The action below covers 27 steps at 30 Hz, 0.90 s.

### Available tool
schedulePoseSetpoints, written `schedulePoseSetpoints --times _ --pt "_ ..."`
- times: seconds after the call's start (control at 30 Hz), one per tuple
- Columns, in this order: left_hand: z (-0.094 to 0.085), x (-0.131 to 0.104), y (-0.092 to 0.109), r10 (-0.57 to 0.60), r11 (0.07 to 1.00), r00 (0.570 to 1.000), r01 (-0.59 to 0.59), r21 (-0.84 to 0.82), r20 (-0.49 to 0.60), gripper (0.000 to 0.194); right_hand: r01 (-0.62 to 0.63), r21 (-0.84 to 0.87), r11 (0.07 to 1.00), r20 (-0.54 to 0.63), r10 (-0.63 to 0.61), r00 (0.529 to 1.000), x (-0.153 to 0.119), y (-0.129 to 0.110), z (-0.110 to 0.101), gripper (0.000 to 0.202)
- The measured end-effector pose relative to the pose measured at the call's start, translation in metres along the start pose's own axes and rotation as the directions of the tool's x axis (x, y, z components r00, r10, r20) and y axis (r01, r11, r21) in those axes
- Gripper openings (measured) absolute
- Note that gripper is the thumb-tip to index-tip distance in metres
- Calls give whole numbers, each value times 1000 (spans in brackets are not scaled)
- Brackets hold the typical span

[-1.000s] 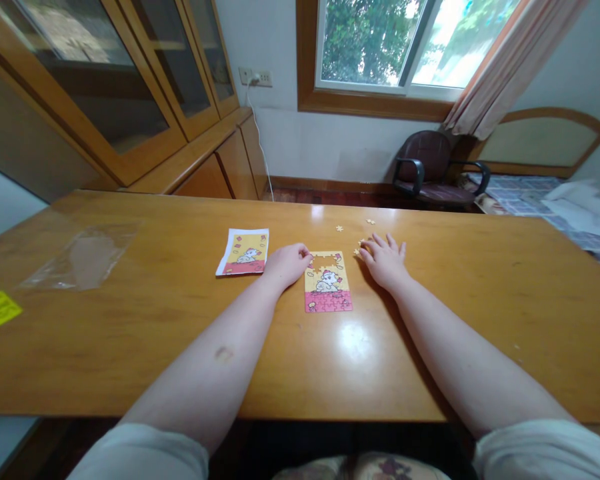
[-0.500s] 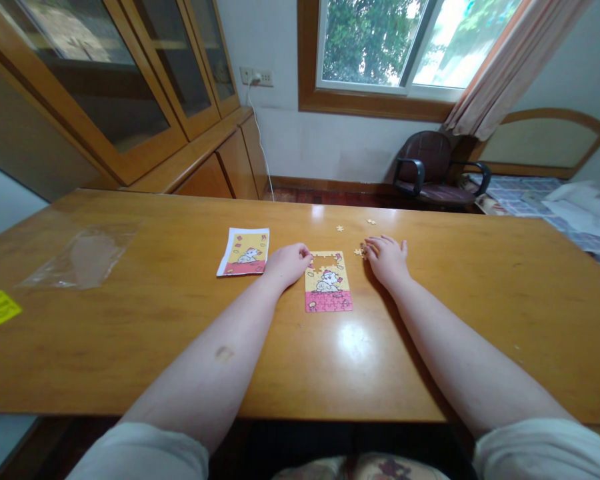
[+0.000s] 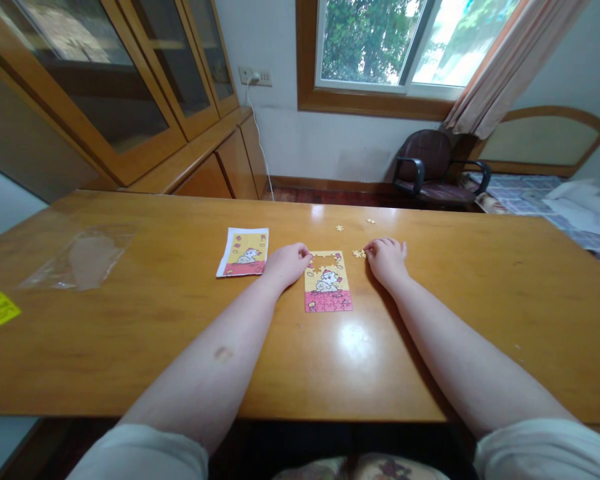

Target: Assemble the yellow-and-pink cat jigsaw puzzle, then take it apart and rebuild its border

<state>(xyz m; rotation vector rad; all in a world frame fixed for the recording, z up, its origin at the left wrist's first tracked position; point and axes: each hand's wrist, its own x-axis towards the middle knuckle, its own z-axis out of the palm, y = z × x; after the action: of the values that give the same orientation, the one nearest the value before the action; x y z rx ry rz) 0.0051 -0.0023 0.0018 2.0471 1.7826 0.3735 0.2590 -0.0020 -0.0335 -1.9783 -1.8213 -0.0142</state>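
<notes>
Wooden desk (image 3: 480, 300) runs wide both sides, its near edge well back from the gappy jigsaw puzzle (image 3: 327, 283) mid-desk. Left hand (image 3: 288, 262) curls at the puzzle's upper-left edge; right hand (image 3: 387, 260), well apart, touches loose puzzle pieces (image 3: 357, 254). Can't tell if either's gripping.

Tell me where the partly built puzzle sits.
In the head view, the puzzle lies on the table just right of centre, between the left hand and the right hand, with the picture card farther left.
</notes>
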Motion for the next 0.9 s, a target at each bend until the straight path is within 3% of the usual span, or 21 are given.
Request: schedulePoseSetpoints --times 0.33,0.57,0.9 --pt "-2 -1 2 -6 1000 1000 6 -3 10 24 69 -14 997 22 -69 997 -6 -2 -10 24" --pt "0 0 0 2 1000 1000 -3 0 8 24 17 -31 999 61 -16 998 -4 -4 -8 20" --pt "0 0 -1 -1 1000 1000 1 7 7 25 -5 136 991 -51 12 999 -6 -4 -14 12"
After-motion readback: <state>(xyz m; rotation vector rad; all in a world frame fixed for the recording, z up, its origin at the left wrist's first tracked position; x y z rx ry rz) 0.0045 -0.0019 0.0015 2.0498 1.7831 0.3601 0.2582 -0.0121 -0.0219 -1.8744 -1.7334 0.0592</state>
